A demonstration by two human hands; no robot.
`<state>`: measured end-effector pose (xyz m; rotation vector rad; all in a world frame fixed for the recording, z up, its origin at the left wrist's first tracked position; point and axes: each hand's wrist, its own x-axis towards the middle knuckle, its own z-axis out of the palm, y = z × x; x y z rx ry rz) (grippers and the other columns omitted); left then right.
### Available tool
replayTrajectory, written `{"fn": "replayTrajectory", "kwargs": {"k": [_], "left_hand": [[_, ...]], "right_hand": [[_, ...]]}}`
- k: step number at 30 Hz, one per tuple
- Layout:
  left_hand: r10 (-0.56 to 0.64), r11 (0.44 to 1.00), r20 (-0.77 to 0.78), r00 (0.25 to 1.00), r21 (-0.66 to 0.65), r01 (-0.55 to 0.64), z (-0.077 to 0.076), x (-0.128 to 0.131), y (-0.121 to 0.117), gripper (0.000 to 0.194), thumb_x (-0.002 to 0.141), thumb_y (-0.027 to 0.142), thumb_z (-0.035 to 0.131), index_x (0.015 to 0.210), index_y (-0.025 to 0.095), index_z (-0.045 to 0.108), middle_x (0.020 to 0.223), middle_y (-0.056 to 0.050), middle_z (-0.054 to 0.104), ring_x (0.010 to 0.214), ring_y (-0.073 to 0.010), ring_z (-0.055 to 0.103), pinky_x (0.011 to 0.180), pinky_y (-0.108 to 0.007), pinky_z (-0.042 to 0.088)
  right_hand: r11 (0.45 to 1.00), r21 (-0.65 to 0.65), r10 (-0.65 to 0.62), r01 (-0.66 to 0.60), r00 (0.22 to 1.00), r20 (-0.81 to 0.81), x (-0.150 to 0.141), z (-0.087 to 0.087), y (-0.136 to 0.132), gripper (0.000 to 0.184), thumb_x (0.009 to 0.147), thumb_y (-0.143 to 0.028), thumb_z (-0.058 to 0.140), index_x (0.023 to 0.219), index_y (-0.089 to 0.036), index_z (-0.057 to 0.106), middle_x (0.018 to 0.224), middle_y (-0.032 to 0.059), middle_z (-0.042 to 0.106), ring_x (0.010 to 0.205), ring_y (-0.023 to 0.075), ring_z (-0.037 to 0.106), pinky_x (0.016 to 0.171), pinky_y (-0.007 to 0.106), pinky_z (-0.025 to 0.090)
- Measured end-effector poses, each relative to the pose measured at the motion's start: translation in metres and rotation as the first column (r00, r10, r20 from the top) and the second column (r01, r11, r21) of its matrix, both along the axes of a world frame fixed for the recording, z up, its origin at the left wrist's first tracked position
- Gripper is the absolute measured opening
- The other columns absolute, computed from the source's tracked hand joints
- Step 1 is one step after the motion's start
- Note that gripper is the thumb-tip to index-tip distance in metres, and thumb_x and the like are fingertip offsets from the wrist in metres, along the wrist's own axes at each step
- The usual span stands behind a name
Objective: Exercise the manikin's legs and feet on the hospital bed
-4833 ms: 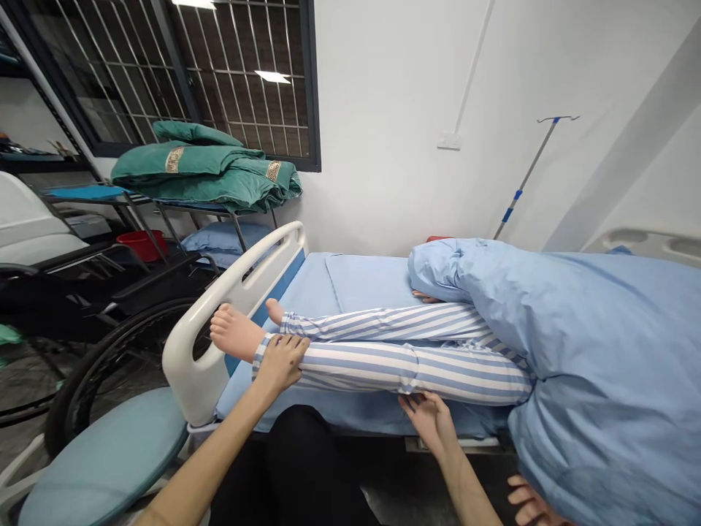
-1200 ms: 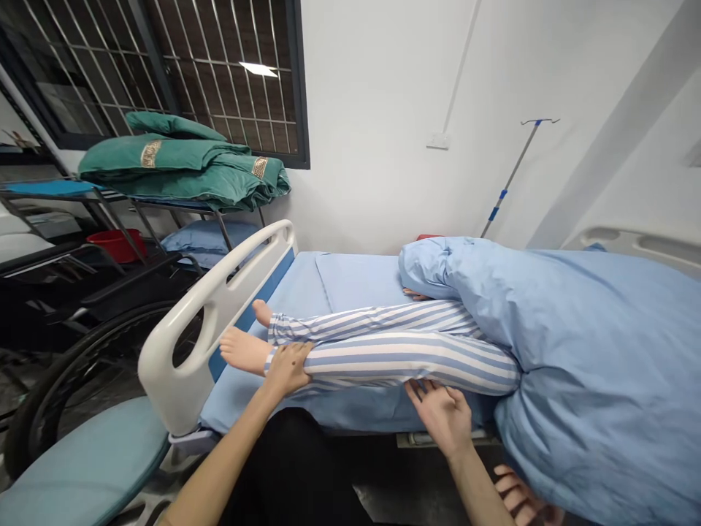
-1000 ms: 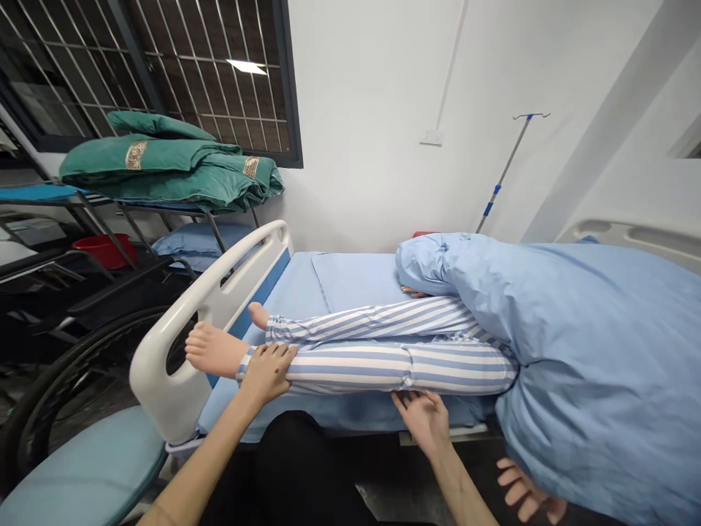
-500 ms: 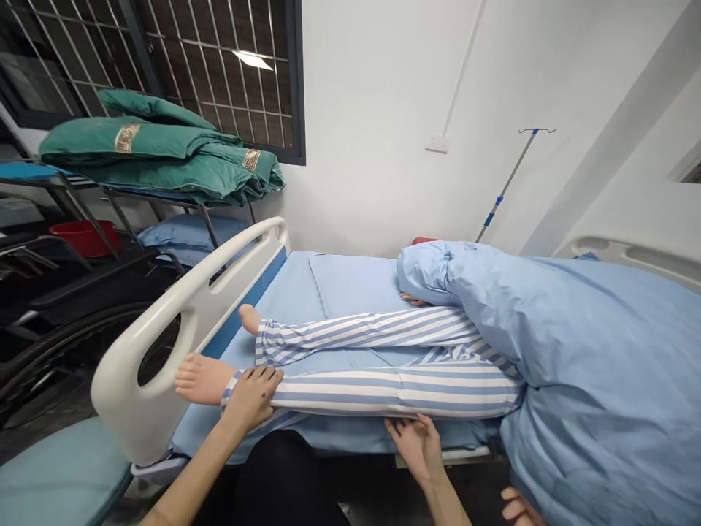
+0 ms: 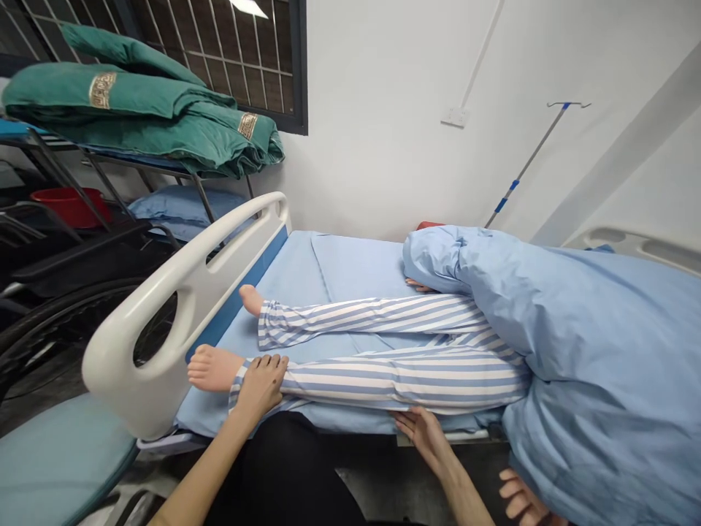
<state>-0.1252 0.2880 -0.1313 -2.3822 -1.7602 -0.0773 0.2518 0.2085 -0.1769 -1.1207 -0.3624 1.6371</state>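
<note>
A manikin-like figure in blue-and-white striped trousers (image 5: 350, 381) lies on the bed, its bare near foot (image 5: 215, 368) and far foot (image 5: 251, 300) towards the footboard. My left hand (image 5: 265, 383) is wrapped over the near lower leg, just above the ankle. Below the near knee, my right hand (image 5: 424, 432) has its palm turned up and fingers stretched out, the tips touching the leg's underside and partly hidden there. A light blue quilt (image 5: 602, 343) covers the figure's upper body. One of its hands (image 5: 526, 498) hangs out below the quilt.
The white footboard (image 5: 131, 314) rises left of the feet. Beyond it are a wheelchair (image 5: 82, 270), a red basin (image 5: 71, 207) and folded green bedding (image 5: 147, 109) on a rack. An IV pole (image 5: 529, 164) stands behind the bed. A pale green stool seat (image 5: 60, 453) is at lower left.
The camera view has tilted down slightly. The near foot, with my left hand on it, has shifted a little right, away from the footboard. My right hand's fingertips are further under the knee.
</note>
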Motion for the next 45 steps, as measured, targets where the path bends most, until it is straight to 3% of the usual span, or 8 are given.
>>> {"fn": "replayTrajectory", "kwargs": {"k": [5,10,15,23,30,35,39,45], "left_hand": [[0.032,0.999,0.042,0.999,-0.005,-0.032,0.0,0.003,-0.001,0.046,0.067,0.007,0.047,0.112,0.011,0.058,0.101,-0.016,0.059,0.096,-0.0296,0.051,0.086,-0.041,0.034],[0.086,0.994,0.061,0.994,-0.074,-0.082,0.001,0.008,-0.002,0.051,0.066,0.009,0.051,0.116,0.01,0.055,0.106,-0.016,0.059,0.099,-0.0289,0.051,0.089,-0.04,0.034],[0.145,0.984,0.076,0.986,-0.112,-0.136,-0.001,0.011,-0.005,0.054,0.065,0.012,0.056,0.119,0.009,0.053,0.111,-0.017,0.058,0.103,-0.029,0.05,0.093,-0.039,0.033],[0.095,0.992,0.106,0.99,-0.088,-0.086,-0.001,0.009,-0.014,0.049,0.065,0.009,0.056,0.114,0.008,0.056,0.108,-0.018,0.059,0.102,-0.0294,0.052,0.093,-0.041,0.035],[-0.006,1.0,0.417,0.909,0.002,0.005,0.002,0.002,-0.032,0.052,0.062,0.007,0.055,0.113,0.018,0.055,0.118,-0.01,0.058,0.111,-0.0249,0.049,0.099,-0.038,0.036],[0.077,0.946,0.764,0.641,0.147,-0.288,-0.001,0.0,-0.061,0.035,0.067,0.023,0.058,0.102,0.02,0.055,0.11,-0.009,0.058,0.11,-0.0251,0.051,0.098,-0.04,0.039],[0.275,0.75,0.942,0.19,-0.087,-0.656,-0.024,-0.007,-0.072,0.031,0.069,0.029,0.06,0.096,0.019,0.048,0.102,-0.008,0.058,0.101,-0.023,0.057,0.09,-0.04,0.045],[0.439,0.724,0.893,-0.1,-0.418,-0.549,-0.054,-0.017,-0.06,0.043,0.061,0.021,0.064,0.101,0.018,0.046,0.093,-0.008,0.064,0.091,-0.0223,0.062,0.083,-0.035,0.048]], "right_hand": [[0.969,-0.046,0.213,-0.244,0.722,0.658,0.013,0.018,-0.019,0.026,0.067,-0.037,0.071,0.085,-0.018,0.07,0.072,0.0055,0.07,0.069,0.0243,0.065,0.065,0.036,0.05],[0.816,0.355,-0.327,-0.456,0.141,0.934,0.002,0.045,0.008,0.025,0.074,-0.037,0.066,0.097,-0.03,0.071,0.109,0.0071,0.065,0.105,0.0301,0.054,0.092,0.045,0.041],[0.69,0.298,-0.577,-0.659,-0.254,0.776,-0.004,0.035,0.043,0.024,0.087,-0.036,0.05,0.098,-0.026,0.068,0.116,0.0101,0.061,0.113,0.0323,0.048,0.087,0.048,0.042],[0.55,0.448,-0.69,-0.705,-0.081,0.719,0.005,0.035,0.054,0.025,0.09,-0.037,0.045,0.084,-0.021,0.064,0.108,0.01,0.062,0.103,0.0268,0.053,0.088,0.044,0.042],[0.599,0.375,-0.579,-0.707,-0.058,0.814,0.006,0.044,0.057,0.026,0.085,-0.034,0.048,0.101,-0.019,0.061,0.104,0.01,0.063,0.102,0.0256,0.056,0.088,0.043,0.044],[0.592,0.381,-0.532,-0.71,0.011,0.846,-0.029,0.054,0.055,0.026,0.084,-0.033,0.049,0.104,-0.019,0.06,0.107,0.01,0.063,0.104,0.0253,0.055,0.092,0.042,0.042],[0.513,0.335,-0.398,-0.79,0.127,0.909,-0.095,0.071,0.068,0.025,0.087,-0.031,0.045,0.101,-0.02,0.062,0.106,0.0088,0.065,0.103,0.0229,0.057,0.093,0.037,0.042],[0.435,0.104,-0.082,-0.894,0.075,0.994,-0.219,0.07,0.122,0.032,0.088,-0.027,0.045,0.111,-0.016,0.064,0.113,0.0107,0.066,0.106,0.0226,0.057,0.092,0.03,0.04]]}}
